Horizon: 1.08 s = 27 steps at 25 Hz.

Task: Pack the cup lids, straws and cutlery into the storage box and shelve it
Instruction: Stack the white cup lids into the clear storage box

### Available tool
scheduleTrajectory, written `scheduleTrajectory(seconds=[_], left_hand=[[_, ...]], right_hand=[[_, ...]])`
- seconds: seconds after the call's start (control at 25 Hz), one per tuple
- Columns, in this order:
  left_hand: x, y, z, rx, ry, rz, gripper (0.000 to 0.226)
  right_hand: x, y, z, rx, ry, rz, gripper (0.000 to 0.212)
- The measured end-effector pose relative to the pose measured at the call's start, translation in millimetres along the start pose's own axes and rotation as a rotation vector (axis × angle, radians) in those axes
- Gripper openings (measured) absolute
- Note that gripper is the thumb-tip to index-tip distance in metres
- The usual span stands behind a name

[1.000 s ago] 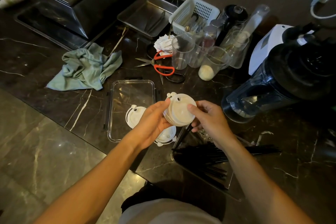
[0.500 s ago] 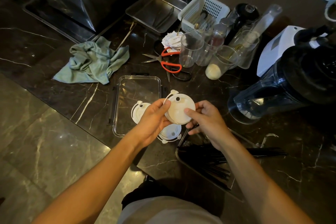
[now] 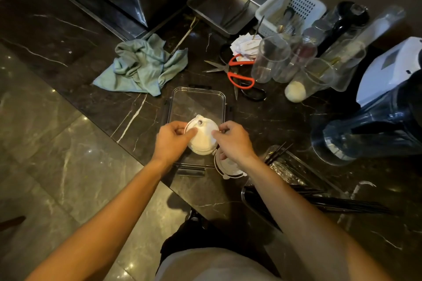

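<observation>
A stack of white cup lids [image 3: 202, 139] is held low inside the clear storage box [image 3: 196, 96] on the dark marble counter. My left hand [image 3: 170, 140] grips the stack's left side and my right hand [image 3: 233, 139] pinches its right edge. Another white lid [image 3: 229, 167] lies on the counter just right of the box, partly under my right wrist. Black straws [image 3: 338, 203] lie across a clear tray [image 3: 251, 198] at the lower right. No cutlery is plain to see apart from utensils in the white basket [image 3: 294, 4].
Red-handled scissors [image 3: 237, 73], a green cloth [image 3: 142, 65], clear cups [image 3: 271, 59], a steel pan [image 3: 226, 4] and a blender jug [image 3: 374, 130] crowd the back and right. The counter edge runs diagonally below my hands, with floor tiles at left.
Both hands have carried the lid stack left and down into the storage box. The loose lid seen in the box earlier is now hidden under the stack.
</observation>
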<state>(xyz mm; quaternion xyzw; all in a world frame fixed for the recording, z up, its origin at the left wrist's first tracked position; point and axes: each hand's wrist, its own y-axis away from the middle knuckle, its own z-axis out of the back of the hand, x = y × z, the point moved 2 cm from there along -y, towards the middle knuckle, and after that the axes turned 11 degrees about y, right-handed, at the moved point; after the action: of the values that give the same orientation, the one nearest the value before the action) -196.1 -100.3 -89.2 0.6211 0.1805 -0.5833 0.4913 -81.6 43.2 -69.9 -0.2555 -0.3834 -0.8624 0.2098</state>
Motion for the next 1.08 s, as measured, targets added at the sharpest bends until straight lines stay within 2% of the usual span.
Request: scheduleTrajectory(seconds=[0.12, 0.24, 0.6, 0.76, 0.84, 0.96, 1.08], left_hand=[[20.2, 2.0, -3.7, -0.029, -0.065, 0.059, 0.018], [27.0, 1.3, -12.3, -0.045, -0.049, 0.089, 0.024], [24.0, -2.1, -12.6, -0.056, -0.032, 0.084, 0.022], [24.9, -5.6, -12.2, -0.042, -0.107, 0.105, 0.02], [24.2, -7.7, -11.3, -0.032, -0.118, 0.116, 0.027], [19.1, -3.1, -10.5, -0.071, -0.198, 0.099, 0.054], [16.0, 9.2, -10.3, -0.115, -0.226, 0.073, 0.048]], right_hand=[[-1.5, -11.0, -4.5, -0.043, 0.194, 0.061, 0.02], [-5.9, -17.7, -7.3, -0.041, 0.287, 0.08, 0.021], [-4.7, -23.3, -5.1, -0.068, 0.272, 0.09, 0.019], [-6.7, -27.6, -7.2, -0.024, 0.329, 0.061, 0.027], [-7.8, -28.3, -8.2, -0.015, 0.328, 0.055, 0.029], [-5.2, -25.3, -1.0, -0.043, 0.347, 0.079, 0.023], [-6.4, -21.1, 21.5, -0.035, 0.572, 0.13, 0.015]])
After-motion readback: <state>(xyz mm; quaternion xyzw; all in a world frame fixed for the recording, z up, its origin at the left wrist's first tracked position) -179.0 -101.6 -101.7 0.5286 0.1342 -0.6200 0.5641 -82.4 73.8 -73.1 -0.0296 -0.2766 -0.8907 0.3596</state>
